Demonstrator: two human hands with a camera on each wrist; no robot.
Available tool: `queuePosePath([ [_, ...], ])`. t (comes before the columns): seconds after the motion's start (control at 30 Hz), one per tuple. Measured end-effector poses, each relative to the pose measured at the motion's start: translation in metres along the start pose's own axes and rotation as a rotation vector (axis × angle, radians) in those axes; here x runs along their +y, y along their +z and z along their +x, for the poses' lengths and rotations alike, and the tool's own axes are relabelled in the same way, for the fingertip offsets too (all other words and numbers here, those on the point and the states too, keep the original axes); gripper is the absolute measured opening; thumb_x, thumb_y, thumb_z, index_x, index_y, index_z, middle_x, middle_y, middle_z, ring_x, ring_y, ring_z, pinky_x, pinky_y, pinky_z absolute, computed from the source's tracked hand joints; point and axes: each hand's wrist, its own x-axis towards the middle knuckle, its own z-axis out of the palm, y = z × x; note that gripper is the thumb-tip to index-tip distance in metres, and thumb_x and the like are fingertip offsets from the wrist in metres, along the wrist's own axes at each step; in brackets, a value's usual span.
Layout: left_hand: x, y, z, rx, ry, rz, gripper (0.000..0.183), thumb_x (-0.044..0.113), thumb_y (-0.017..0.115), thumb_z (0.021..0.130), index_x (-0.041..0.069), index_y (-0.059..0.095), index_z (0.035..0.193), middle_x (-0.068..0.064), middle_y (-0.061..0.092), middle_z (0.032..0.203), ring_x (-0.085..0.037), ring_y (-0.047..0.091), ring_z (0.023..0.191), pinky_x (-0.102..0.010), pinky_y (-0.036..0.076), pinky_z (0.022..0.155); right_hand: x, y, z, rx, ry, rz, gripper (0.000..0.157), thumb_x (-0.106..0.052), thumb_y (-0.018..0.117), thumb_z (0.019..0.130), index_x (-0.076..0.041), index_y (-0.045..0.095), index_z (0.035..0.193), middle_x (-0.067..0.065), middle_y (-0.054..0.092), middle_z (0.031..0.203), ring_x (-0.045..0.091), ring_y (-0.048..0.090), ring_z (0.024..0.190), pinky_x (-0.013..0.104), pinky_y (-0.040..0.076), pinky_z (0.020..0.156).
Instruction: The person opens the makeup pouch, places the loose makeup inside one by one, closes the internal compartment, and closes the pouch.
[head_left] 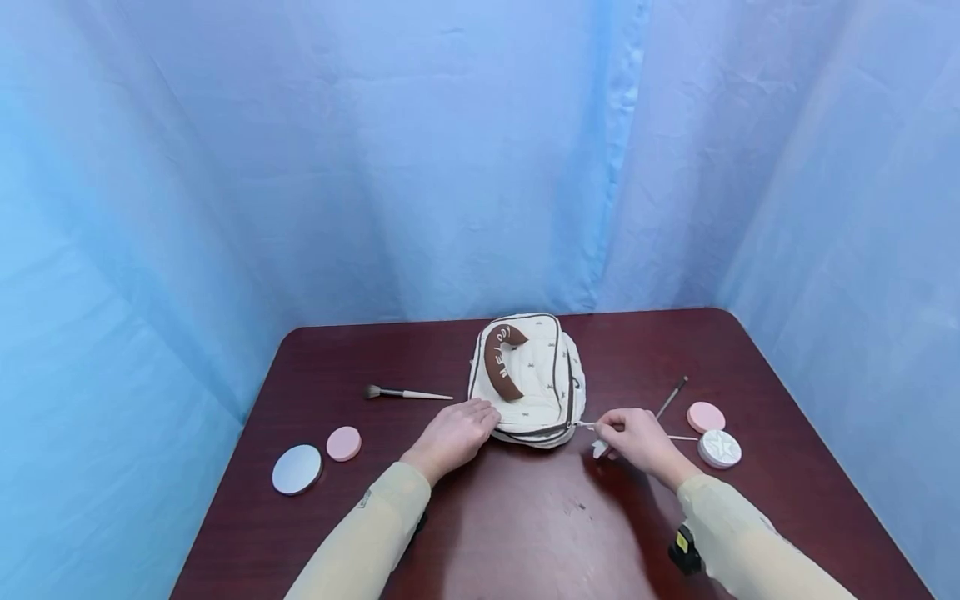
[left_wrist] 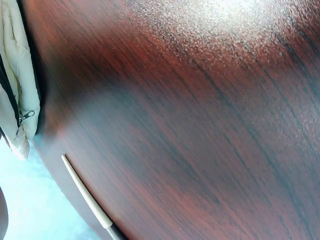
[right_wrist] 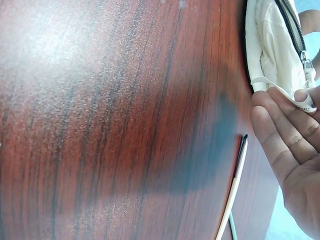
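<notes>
Farthest left of the left hand, on the bench (head_left: 510, 533), lies a silver disc (head_left: 297, 469), with a small pink disc (head_left: 344, 443) beside it, between it and the hand. Beyond the left hand and to its left is a brush (head_left: 412, 394), bristles pointing away from the bag, handle end near the fingers.

The left hand (head_left: 456, 432) rests its fingers on the bag's near left corner; its thumb is hidden, so whether it grips or merely presses cannot be told. The bag (head_left: 538, 375), white with a brown curved patch (head_left: 498, 362), lies between the two hands and a little beyond them, touching the left.

At its near right corner a zip pull (right_wrist: 307, 62) carries a white ribbon (right_wrist: 304, 106), pinched between the right hand's (head_left: 633, 437) thumb and fingers. A white piece (head_left: 599, 449) shows under that hand, mostly covered.

Beyond the right hand a dark stick (head_left: 672, 396) slants away; a pale stick (head_left: 682, 438) pokes out to its right. Farther right sit a second pink disc (head_left: 706, 417) and, just nearer, a white disc (head_left: 720, 449) bearing a star. Blue curtains (head_left: 450, 167) hang past the bench.
</notes>
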Motion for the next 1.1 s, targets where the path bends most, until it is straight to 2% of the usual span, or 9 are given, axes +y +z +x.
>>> queuePosePath([
  [0.27,0.003,0.004,0.000,-0.004,0.000,-0.012,0.009,0.003,0.068,0.091,0.010,0.068,0.098,0.000,0.074,0.101,-0.014,0.071,0.102,-0.032,0.054,0.100,0.005,0.001,-0.004,-0.002,-0.006,-0.030,0.017,-0.010,0.063,0.097,0.000,0.075,0.091,0.001,0.069,0.070,0.020,0.069,0.059,0.031,0.059,0.056],
  [0.43,0.003,0.005,-0.002,0.003,-0.009,-0.013,0.010,0.002,0.068,0.091,0.010,0.067,0.097,0.000,0.073,0.100,-0.015,0.071,0.103,-0.032,0.053,0.101,0.008,0.004,-0.004,0.000,-0.022,-0.040,0.016,-0.009,0.064,0.097,-0.001,0.075,0.090,-0.001,0.068,0.069,0.018,0.068,0.059,0.028,0.057,0.055],
  [0.67,0.000,0.010,-0.006,0.018,-0.025,-0.010,0.010,0.002,0.068,0.090,0.011,0.068,0.095,0.002,0.074,0.100,-0.014,0.071,0.105,-0.031,0.052,0.103,0.010,0.006,-0.003,0.002,-0.039,-0.039,0.015,-0.008,0.064,0.095,-0.001,0.075,0.088,-0.001,0.067,0.068,0.016,0.067,0.057,0.026,0.056,0.054],
  [1.1,-0.008,0.007,-0.006,0.008,-0.041,-0.002,0.012,0.002,0.069,0.089,0.012,0.067,0.095,0.002,0.074,0.101,-0.014,0.071,0.106,-0.031,0.052,0.103,0.008,0.006,0.007,-0.001,-0.043,-0.039,0.015,-0.008,0.063,0.096,-0.001,0.075,0.088,0.000,0.069,0.070,0.016,0.067,0.058,0.026,0.056,0.054],
])
